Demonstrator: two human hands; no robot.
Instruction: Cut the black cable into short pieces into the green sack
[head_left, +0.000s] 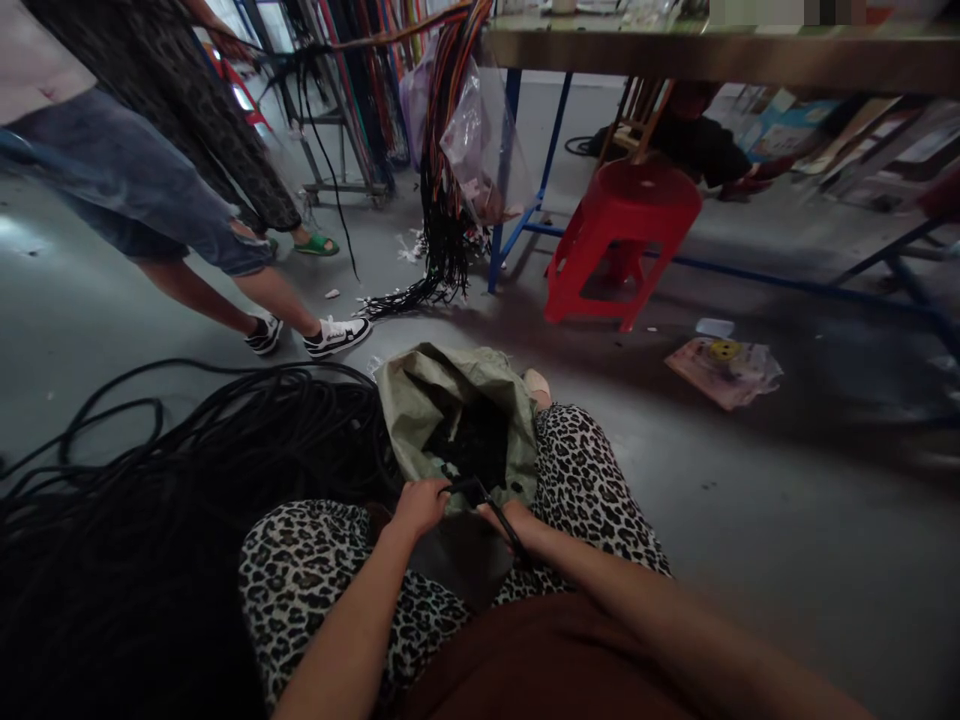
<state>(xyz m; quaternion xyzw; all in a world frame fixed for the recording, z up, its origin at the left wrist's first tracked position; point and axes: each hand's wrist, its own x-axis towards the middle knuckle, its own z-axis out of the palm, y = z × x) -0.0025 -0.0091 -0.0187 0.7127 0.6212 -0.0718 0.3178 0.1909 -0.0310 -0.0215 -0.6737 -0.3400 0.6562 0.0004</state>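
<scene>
I sit with leopard-print trousers over my knees, and an open green sack of small black parts stands between them. My left hand is closed at the sack's near rim, pinching one end of a short black cable piece. My right hand is closed on the same piece, which slants down over my wrist. Both hands hover just over my lap, in front of the sack's mouth.
A big heap of black cable lies on the floor at my left. A person in denim shorts and sneakers stands ahead left. A red plastic stool sits under a blue-legged bench, with hanging wire bundles and a plastic packet.
</scene>
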